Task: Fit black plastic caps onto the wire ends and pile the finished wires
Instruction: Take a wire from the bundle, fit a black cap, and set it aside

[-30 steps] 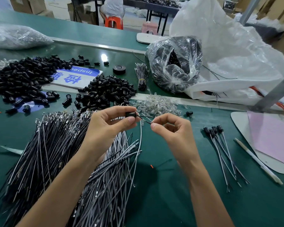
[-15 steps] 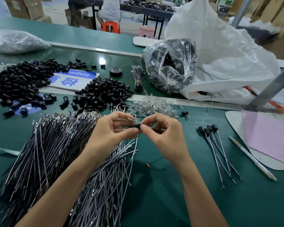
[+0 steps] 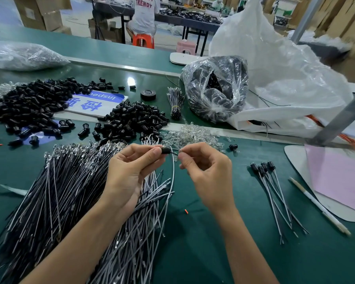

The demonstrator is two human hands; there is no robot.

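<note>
small black cap [image 3: 166,150], thin grey wire [image 3: 173,171] trailing

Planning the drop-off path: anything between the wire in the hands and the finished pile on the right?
Nothing visible. The left hand pinches the cap and the right hand the wire. Only bare table separates them from the finished pile. A loose cap lies farther back, off that line.

Our forearms angle inward: left hand [image 3: 131,173] pinches a cap [image 3: 166,150] between thumb and forefinger, right hand [image 3: 207,177] pinches the wire [image 3: 173,171].
</note>
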